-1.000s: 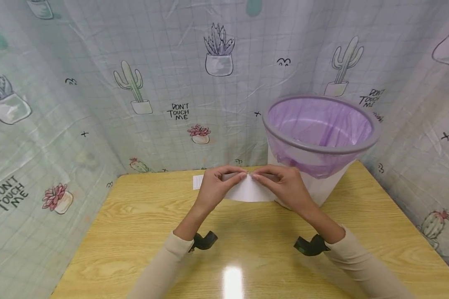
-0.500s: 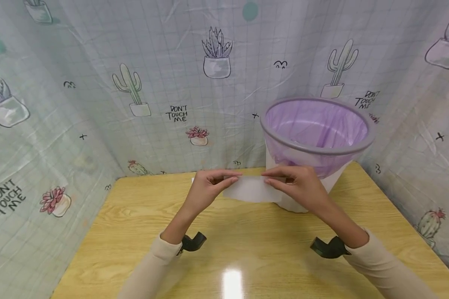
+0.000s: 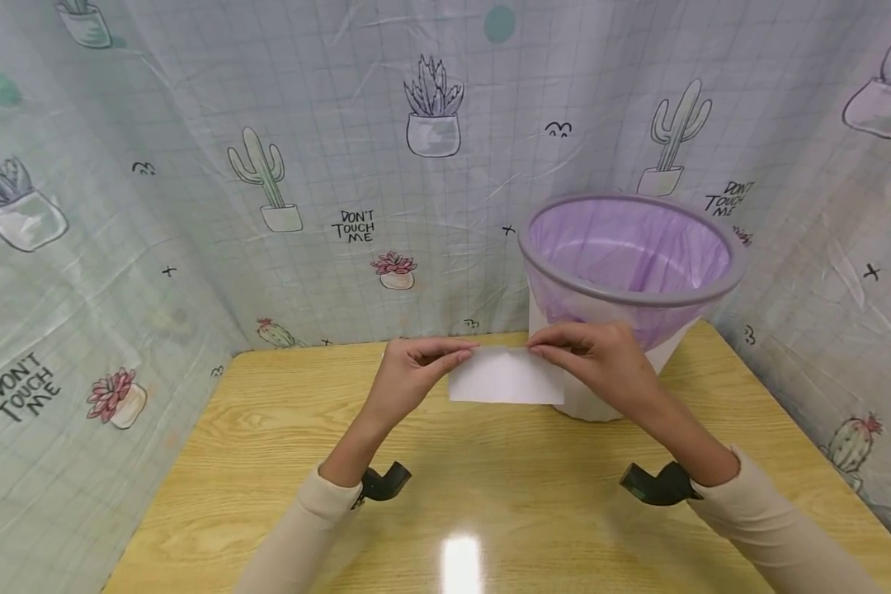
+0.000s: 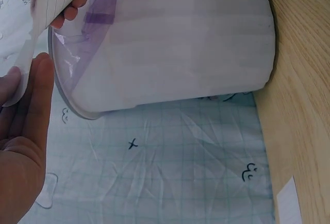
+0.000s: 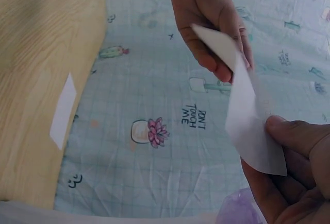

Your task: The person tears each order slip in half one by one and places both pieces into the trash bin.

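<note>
A small white sheet of paper (image 3: 506, 379) hangs between both hands above the table, held by its top edge. My left hand (image 3: 414, 370) pinches the top left corner between thumb and fingers. At the top right corner, my right hand (image 3: 610, 355) pinches it the same way. Ruled lines show on the face of the paper (image 4: 58, 2) in the left wrist view. The right wrist view shows the paper (image 5: 250, 121) bent near its middle. Behind the right hand stands a white bin (image 3: 586, 400) with a purple liner (image 3: 638, 227).
Another white slip of paper (image 5: 63, 112) lies near the table's back edge, mostly hidden by the left hand in the head view. A grey ring (image 3: 634, 299) holds the liner at the bin's rim. A cactus-print curtain (image 3: 312, 165) surrounds the wooden table (image 3: 282, 429).
My hands have slid apart from the middle of the paper's top edge to its two ends. The sheet has gone from curved to flatter in the head view.
</note>
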`<act>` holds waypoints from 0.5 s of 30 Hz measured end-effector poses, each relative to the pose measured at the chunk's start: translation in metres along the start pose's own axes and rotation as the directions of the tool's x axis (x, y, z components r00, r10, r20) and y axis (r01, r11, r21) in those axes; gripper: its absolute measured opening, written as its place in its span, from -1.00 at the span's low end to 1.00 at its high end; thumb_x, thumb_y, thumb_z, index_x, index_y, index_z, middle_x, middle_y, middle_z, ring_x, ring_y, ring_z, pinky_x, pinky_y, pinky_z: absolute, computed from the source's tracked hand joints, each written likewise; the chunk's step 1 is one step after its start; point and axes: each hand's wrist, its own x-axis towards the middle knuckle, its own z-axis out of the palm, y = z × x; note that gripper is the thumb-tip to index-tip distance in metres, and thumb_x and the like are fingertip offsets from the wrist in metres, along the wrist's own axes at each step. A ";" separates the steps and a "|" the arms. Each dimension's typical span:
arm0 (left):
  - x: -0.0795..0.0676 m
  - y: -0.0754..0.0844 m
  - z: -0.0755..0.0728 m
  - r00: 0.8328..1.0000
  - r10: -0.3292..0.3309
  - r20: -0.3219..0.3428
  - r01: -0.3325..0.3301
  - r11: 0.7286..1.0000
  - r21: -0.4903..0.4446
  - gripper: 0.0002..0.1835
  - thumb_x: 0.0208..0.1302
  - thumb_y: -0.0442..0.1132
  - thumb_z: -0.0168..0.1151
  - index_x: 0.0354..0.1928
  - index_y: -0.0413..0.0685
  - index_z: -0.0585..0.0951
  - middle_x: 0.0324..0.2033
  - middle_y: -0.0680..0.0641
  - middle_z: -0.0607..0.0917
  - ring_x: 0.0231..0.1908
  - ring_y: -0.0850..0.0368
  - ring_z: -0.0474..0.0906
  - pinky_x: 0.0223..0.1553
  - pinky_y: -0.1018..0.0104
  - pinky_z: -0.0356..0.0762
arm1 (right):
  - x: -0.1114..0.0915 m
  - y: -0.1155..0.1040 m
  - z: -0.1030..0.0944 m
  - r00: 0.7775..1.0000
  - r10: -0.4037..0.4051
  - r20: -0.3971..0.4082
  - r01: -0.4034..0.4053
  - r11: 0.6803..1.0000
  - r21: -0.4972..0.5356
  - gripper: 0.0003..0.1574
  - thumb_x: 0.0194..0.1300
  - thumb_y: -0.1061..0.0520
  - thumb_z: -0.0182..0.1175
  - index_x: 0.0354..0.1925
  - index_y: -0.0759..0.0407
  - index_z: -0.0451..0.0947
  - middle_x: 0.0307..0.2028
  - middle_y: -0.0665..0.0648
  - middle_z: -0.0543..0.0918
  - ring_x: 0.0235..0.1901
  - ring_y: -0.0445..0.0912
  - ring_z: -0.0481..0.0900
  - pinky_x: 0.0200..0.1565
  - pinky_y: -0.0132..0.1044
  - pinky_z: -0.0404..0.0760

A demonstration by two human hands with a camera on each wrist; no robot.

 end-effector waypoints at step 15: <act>0.001 0.004 0.004 0.999 -0.041 0.002 0.041 0.999 -0.010 -0.84 0.37 -0.23 0.36 -0.09 -0.07 0.81 -0.16 0.00 0.82 -0.25 0.21 0.68 -0.25 0.40 0.59 | -0.002 -0.001 -0.008 0.999 -0.040 -0.027 0.041 0.999 0.030 -0.71 0.12 0.43 0.45 -0.23 0.13 0.80 -0.30 -0.03 0.80 -0.31 -0.23 0.75 -0.23 -0.54 0.65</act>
